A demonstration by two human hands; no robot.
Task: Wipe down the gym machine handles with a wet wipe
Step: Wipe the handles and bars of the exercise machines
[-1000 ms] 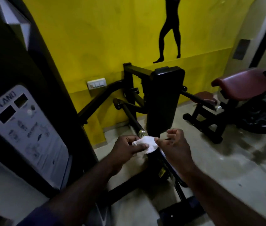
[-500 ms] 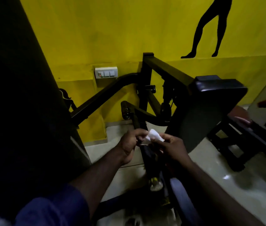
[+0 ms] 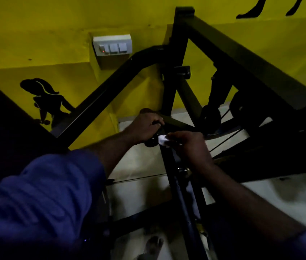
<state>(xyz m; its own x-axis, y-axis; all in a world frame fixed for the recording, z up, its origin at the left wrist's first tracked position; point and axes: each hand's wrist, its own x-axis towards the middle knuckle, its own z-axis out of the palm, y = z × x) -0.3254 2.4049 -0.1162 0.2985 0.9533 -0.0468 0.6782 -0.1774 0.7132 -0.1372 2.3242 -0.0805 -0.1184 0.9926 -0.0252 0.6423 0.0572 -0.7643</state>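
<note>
A black gym machine handle (image 3: 151,142) juts out at the middle of the view, its round end showing between my hands. My left hand (image 3: 144,126) is wrapped over the top of the handle. My right hand (image 3: 187,142) holds a small white wet wipe (image 3: 162,140), bunched in its fingers and pressed against the handle just right of its end. Most of the grip is hidden under my two hands. Blue sleeves cover both my upper arms.
The machine's black frame bars (image 3: 111,87) cross behind and below my hands. A white switch plate (image 3: 112,45) sits on the yellow wall (image 3: 36,34). A dark panel (image 3: 2,128) fills the left. Pale floor tiles (image 3: 139,166) lie below, with a bare foot (image 3: 154,243) at the bottom.
My view has swung down and closer to the machine. My left hand let go of the wipe and took hold of the handle; my right hand brought the wipe onto the handle.
</note>
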